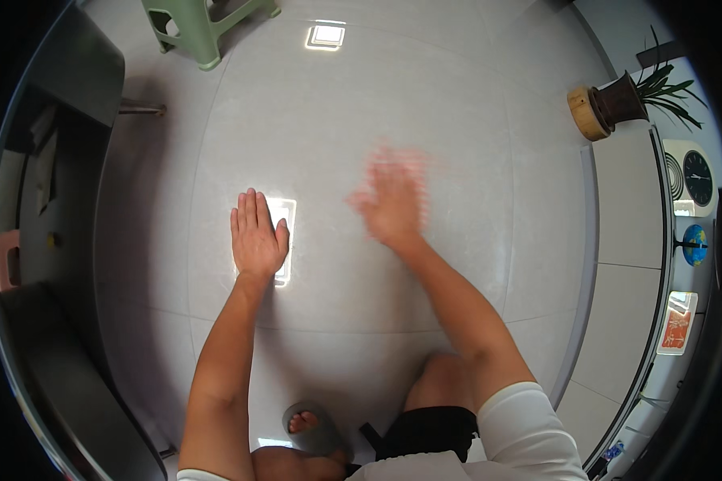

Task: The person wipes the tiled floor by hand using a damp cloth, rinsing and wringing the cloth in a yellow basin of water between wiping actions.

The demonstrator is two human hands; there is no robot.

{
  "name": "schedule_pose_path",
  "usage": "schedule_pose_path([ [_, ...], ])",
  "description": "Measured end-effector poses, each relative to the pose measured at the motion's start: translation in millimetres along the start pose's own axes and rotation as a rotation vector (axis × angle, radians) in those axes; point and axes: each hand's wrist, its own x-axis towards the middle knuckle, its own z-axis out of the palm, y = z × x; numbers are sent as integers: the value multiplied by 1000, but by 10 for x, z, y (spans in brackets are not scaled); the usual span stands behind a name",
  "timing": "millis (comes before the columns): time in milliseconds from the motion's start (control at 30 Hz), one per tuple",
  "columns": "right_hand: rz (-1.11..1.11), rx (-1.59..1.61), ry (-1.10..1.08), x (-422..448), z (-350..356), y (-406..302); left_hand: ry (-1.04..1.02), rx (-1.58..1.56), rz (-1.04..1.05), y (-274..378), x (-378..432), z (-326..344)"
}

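Note:
My left hand (257,237) is stretched out above or on the glossy grey tiled floor (313,150), palm down, fingers together and thumb slightly apart, beside the bright reflection of a lamp. Nothing shows in it. To its right, my right hand (394,207) lies flat over a red-and-white patterned cloth (422,174) on the floor. The hand and cloth are blurred, and the cloth's edges stick out around the fingers. Whether the fingers grip the cloth is hidden.
A green plastic stool (195,30) stands at the top left, dark furniture (72,78) along the left. On the right, a pale cabinet (629,204) bears a potted plant (623,105), a clock (698,177) and a small globe (694,245). My slippered foot (310,424) is at the bottom.

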Motion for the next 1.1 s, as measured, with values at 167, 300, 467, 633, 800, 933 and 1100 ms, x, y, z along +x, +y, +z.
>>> schedule_pose_path([
  [167,-113,142,-116,1026,-42,-598,-22,-20,8,1,22,-36],
  [300,114,16,-129,1245,-74,129,-25,-49,2,13,17,-15],
  [467,273,-19,-20,288,-281,973,-16,-53,-30,-34,-20,-32],
  [633,34,-63,-104,-759,-43,164,4,-63,-23,25,-8,28],
  [800,-173,83,-116,278,-96,-558,8,-62,-19,-60,-24,-24],
  [933,19,124,-61,993,-32,-80,39,-113,4,34,76,-40],
  [1100,295,-17,-145,448,-21,64,122,-246,-120,-12,438,5],
])
